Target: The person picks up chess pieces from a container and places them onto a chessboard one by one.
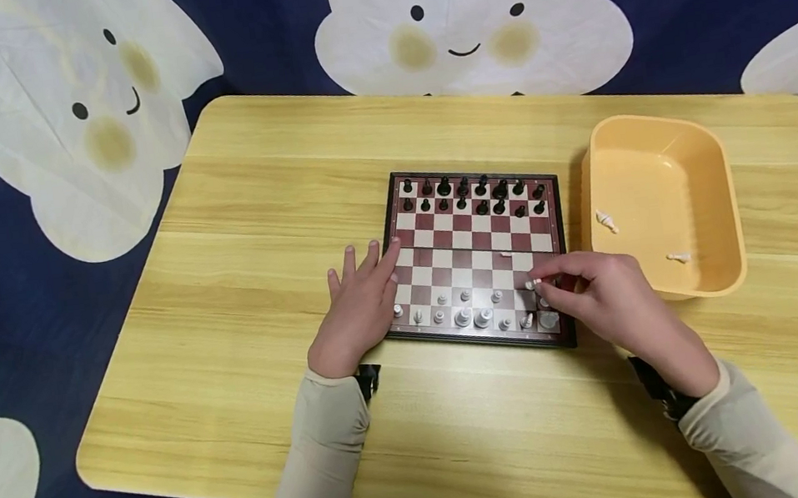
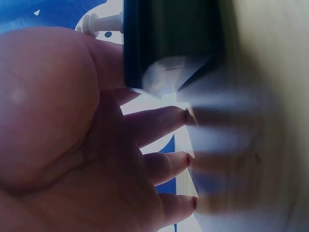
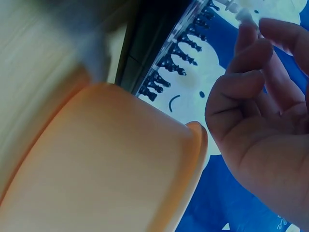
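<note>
A chessboard (image 1: pixel 471 252) with dark red and white squares lies on the table. My right hand (image 1: pixel 613 296) is over its near right part, with thumb and forefinger pinching a small white chess piece (image 1: pixel 536 282); the fingers partly hide it. In the right wrist view the fingertips (image 3: pixel 268 26) meet near a pale piece. My left hand (image 1: pixel 357 309) rests along the board's left edge, fingers spread and straight. White chess pieces (image 1: pixel 483 318) stand in the near rows. Two rows of black chess pieces (image 1: pixel 481 186) stand on the far side. A small pale thing (image 1: pixel 506 254) lies mid-board.
Right of the board stands a yellow-orange plastic bin (image 1: pixel 723 215), holding two white pieces (image 1: pixel 606 222) that lie on their sides. The wooden table (image 1: pixel 217 248) reaches back to a dark blue curtain (image 1: pixel 262 14) printed with smiling clouds.
</note>
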`<state>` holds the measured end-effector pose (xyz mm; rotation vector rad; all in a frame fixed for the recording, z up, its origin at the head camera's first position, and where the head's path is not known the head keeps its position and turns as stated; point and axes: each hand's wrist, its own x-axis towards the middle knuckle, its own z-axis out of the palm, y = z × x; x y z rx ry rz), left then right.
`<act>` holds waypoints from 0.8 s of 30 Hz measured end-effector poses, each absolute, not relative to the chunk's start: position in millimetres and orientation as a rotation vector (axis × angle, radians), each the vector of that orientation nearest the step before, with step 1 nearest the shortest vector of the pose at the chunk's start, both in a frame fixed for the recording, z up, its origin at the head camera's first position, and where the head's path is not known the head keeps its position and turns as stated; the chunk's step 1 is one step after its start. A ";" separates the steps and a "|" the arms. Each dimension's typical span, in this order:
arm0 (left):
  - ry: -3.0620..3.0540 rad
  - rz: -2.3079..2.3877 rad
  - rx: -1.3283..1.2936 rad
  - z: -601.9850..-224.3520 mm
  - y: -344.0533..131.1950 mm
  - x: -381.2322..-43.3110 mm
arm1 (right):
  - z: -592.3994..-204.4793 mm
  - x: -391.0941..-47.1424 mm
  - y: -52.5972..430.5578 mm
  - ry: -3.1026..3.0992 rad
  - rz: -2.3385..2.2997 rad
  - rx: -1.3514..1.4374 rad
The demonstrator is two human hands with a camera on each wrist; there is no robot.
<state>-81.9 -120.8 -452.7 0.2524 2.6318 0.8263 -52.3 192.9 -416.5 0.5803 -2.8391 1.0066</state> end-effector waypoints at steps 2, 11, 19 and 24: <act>2.630 0.825 0.254 -452.5 -120.5 -82.1 | -417.4 -52.1 193.0 -2.863 0.985 0.593; 2.630 0.826 0.248 -451.8 -119.5 -82.2 | -417.7 -51.9 190.5 -2.991 0.886 0.698; 2.623 0.827 0.242 -452.2 -120.0 -82.2 | -420.2 -52.9 189.1 -3.007 0.888 0.746; 2.625 0.827 0.244 -452.9 -120.4 -82.3 | -419.7 -53.4 188.4 -3.027 0.885 0.744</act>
